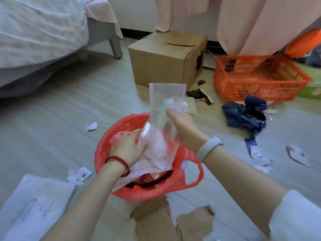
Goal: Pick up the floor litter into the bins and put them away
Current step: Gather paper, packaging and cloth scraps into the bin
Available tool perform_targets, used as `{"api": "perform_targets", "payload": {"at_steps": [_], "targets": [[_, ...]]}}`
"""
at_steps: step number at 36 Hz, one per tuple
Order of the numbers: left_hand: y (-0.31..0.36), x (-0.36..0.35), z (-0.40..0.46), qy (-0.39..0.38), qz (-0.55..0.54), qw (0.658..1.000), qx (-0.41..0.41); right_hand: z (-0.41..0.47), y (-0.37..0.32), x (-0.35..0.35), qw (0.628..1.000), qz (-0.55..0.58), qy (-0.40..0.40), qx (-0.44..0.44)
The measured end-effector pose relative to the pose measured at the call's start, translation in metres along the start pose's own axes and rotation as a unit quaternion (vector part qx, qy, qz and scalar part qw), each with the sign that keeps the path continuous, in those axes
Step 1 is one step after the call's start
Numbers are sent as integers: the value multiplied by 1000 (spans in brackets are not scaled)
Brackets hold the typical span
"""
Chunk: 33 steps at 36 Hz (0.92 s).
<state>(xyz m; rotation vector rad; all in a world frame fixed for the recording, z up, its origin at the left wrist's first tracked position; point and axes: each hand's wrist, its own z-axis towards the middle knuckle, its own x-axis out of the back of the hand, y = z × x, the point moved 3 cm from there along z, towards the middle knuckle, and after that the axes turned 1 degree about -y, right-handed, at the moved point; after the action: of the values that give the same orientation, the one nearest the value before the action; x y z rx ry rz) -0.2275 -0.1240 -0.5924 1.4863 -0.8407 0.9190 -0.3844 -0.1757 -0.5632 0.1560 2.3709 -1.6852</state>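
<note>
Head view:
Bin: red bin (121, 126) lined with a red bag, on the floor (52, 119) at centre, part filled.
Right hand: right hand (182, 126) pinches a clear plastic bag (165, 108) and crumpled paper, upright over the bin.
Left hand: left hand (128, 146), fingers loosely curled, presses the bag's lower part inside the bin.
Litter: paper scraps (91, 126) left of the bin; torn cardboard (194, 223) just in front; blue wrapper (245, 113) to the right.
Edges: bed (34, 40) far left, cardboard box (165, 61) and orange crate (257, 80) behind.
Open room: bare floor between bed and bin.
Hard to tell: bin contents blurred; white sheet (31, 206) cut off at lower left.
</note>
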Motion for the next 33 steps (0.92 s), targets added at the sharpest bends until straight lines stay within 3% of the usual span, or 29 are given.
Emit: {"api": "perform_targets", "payload": {"at_steps": [2, 5, 8, 10, 12, 13, 15, 17, 19, 21, 25, 31, 33], "targets": [[-10, 5, -6, -2, 30, 1000, 9, -3, 17, -11, 984, -123, -105, -76], [-30, 18, -12, 63, 15, 996, 62, -4, 27, -8, 900, -401, -167, -33], [-53, 25, -14, 124, -13, 987, 100, 1, 27, -2, 809, -574, -118, 56], [-68, 23, -14, 137, -54, 982, 120, 1, 23, -2, 717, -679, -51, 150], [-80, 15, -12, 128, -84, 981, 122, -2, 20, -7, 616, -745, 11, 254], [-83, 11, -12, 118, -98, 981, 118, -2, 23, -11, 586, -753, 5, 299], [-88, 1, -12, 94, -129, 981, 112, -2, 36, -24, 518, -763, -49, 383], [-90, -5, -13, 87, -142, 981, 104, 3, 57, -31, 458, -799, -158, 355], [-92, -7, -15, 93, -152, 978, 105, 13, 80, -33, 434, -827, -239, 267], [-94, -7, -17, 97, -168, 975, 111, 27, 96, -38, 423, -839, -254, 229], [-96, -9, -17, 115, -187, 970, 108, 43, 130, -56, 486, -807, -316, 110], [-97, -16, -19, 147, -220, 959, 101, 30, 164, -54, 462, -812, -354, 44], [-98, -17, -18, 157, -224, 957, 102, 32, 163, -57, 470, -800, -372, -3]]}}
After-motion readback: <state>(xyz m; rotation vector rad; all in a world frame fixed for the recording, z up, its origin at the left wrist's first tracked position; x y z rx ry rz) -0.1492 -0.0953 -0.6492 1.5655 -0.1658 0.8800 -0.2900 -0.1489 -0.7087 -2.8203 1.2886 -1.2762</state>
